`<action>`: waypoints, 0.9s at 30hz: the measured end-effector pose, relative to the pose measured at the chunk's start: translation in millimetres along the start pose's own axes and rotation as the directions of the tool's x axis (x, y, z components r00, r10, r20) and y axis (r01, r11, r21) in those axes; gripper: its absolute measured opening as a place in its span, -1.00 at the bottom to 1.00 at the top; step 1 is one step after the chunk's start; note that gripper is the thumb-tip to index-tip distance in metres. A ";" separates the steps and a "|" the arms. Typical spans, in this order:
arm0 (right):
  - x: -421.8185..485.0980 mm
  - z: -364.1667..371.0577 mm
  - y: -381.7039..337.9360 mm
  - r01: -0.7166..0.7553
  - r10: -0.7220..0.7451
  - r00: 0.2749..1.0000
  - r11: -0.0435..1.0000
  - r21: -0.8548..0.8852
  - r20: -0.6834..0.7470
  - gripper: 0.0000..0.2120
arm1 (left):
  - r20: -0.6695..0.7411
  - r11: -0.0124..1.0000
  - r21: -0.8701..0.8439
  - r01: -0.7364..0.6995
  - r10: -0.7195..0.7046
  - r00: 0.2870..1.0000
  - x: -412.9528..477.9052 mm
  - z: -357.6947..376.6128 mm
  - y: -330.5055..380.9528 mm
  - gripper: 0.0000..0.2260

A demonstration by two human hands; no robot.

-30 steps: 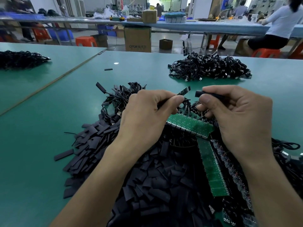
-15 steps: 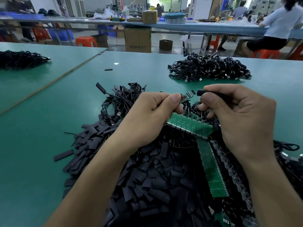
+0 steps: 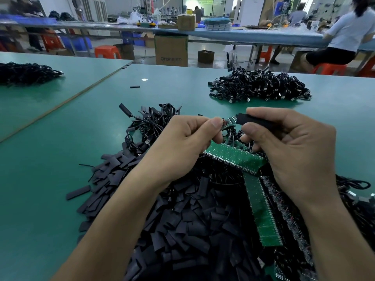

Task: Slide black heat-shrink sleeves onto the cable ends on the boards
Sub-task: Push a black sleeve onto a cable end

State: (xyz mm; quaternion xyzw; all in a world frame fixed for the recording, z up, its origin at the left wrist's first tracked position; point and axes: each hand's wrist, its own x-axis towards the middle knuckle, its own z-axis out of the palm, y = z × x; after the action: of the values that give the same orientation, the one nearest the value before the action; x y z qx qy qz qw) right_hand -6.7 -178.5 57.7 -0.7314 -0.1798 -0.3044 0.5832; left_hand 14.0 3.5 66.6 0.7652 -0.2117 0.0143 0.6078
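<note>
My left hand (image 3: 186, 142) pinches a small cable end with a tiny board (image 3: 230, 121) between thumb and fingers. My right hand (image 3: 292, 145) grips a black heat-shrink sleeve (image 3: 253, 120); its open mouth touches the tip of the cable end. Below the hands lie green circuit board strips (image 3: 233, 157), one running toward me (image 3: 261, 211). A big heap of loose black sleeves (image 3: 182, 220) covers the table in front of me.
A tangle of black cables (image 3: 150, 126) lies behind my left hand, another pile (image 3: 259, 86) farther back right, a third (image 3: 24, 73) at the far left. One stray sleeve (image 3: 134, 86) lies on the green table (image 3: 50, 159). A person (image 3: 349, 33) sits at the back bench.
The sleeve in my right hand and the cable end in my left have come together; a gap separated them before, and now the sleeve's mouth meets the cable tip.
</note>
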 end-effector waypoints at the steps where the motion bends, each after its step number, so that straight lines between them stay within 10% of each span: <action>1: 0.3 -0.6 0.3 0.002 -0.002 1.000 1.000 -0.008 0.008 -0.77 | 0.004 1.000 0.007 -0.006 0.006 1.000 -0.1 -0.6 0.2 -0.63; 17: 2.1 -16.3 4.8 -0.149 0.114 0.923 0.987 0.067 0.367 -0.76 | 0.239 0.989 0.145 -0.022 -0.014 0.971 -3.3 -9.9 1.5 -0.70; 27: 2.1 -9.3 12.5 -0.103 0.082 0.969 0.991 0.080 0.233 -0.79 | 0.013 0.997 0.077 -0.009 0.008 1.000 -3.2 -2.3 1.1 -0.67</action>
State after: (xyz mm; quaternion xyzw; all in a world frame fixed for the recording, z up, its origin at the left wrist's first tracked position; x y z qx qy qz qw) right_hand 0.4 -190.9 51.1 -0.7416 -0.2254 -0.1820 0.6051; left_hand 11.3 6.5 67.4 0.7872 -0.2181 0.0204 0.5764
